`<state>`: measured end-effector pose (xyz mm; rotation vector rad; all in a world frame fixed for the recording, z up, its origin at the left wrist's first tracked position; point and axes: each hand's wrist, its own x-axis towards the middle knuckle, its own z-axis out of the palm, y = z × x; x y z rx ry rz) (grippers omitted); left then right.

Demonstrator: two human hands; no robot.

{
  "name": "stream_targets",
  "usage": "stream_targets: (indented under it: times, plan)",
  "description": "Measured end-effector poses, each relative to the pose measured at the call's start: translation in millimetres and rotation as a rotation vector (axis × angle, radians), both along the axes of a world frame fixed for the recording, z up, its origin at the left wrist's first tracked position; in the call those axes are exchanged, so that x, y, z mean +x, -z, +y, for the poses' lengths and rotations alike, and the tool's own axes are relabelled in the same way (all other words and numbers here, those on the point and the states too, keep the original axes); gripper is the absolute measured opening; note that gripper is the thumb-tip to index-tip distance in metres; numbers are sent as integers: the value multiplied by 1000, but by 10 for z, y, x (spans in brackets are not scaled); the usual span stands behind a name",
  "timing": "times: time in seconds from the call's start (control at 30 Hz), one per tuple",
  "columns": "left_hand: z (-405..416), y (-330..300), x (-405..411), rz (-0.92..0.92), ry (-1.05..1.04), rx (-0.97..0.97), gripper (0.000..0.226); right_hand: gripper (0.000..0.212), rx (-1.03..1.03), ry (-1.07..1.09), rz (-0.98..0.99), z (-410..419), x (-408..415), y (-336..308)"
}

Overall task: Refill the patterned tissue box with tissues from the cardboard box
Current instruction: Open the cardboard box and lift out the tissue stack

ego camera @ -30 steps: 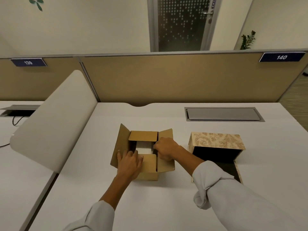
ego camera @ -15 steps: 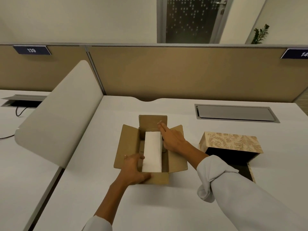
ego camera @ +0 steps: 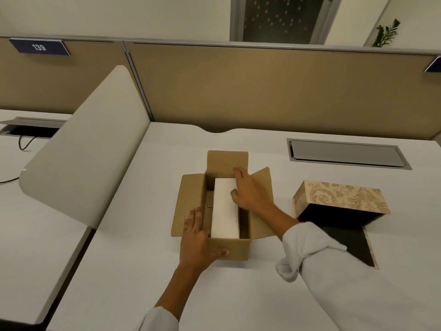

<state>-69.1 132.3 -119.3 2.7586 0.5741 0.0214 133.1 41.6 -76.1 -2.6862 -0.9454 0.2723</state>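
A brown cardboard box (ego camera: 191, 206) stands open in the middle of the white desk, all its flaps folded out. Inside it lies a white stack of tissues (ego camera: 224, 209), long side pointing away from me. My left hand (ego camera: 199, 237) holds the box at its near left corner, fingers on the left flap and thumb on the front wall. My right hand (ego camera: 250, 192) reaches into the box from the right, fingers spread over the far right part of the stack. The patterned tissue box (ego camera: 343, 198) lies to the right, its dark inside open toward me.
A rounded white divider panel (ego camera: 88, 149) rises at the left between two desks. A grey cable hatch (ego camera: 346, 154) is set into the desk behind the patterned box. A tan partition wall (ego camera: 262, 91) closes off the back.
The box flaps went from partly closed to fully open and the tissue stack came into sight. My left hand slid to the near left corner; my right hand moved onto the stack.
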Motion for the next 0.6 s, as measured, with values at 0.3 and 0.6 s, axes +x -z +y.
stream_targets:
  times: [0.3, 0.6]
  plan:
    - [13, -16, -5, -45, -46, -104, 71, 81, 168, 622, 874, 187, -577, 327]
    - [97, 6, -47, -112, -30, -202, 84, 52, 127, 697, 990, 317, -492, 215]
